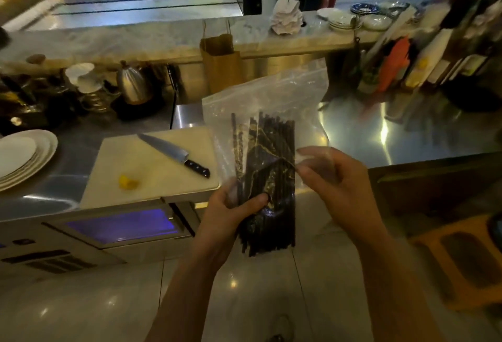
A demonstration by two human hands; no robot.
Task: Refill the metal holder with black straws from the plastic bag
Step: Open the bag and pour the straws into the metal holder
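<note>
A clear plastic bag (271, 97) stands upright in front of me, above the floor and near the counter's front edge. Inside it is a bundle of several black straws (267, 178), pointing up. My left hand (231, 214) grips the bag around the lower part of the bundle, thumb across the front. My right hand (326, 176) pinches the bag's plastic at the right side of the bundle. I cannot make out the metal holder among the dim clutter on the counter.
A white cutting board (152, 162) with a knife (176, 154) and a yellow piece (127, 182) lies left of the bag. Stacked plates (24, 157) sit far left, a kettle (133, 83) and a brown paper bag (221, 62) behind, bottles (423, 54) at the right. An orange stool (461, 263) stands lower right.
</note>
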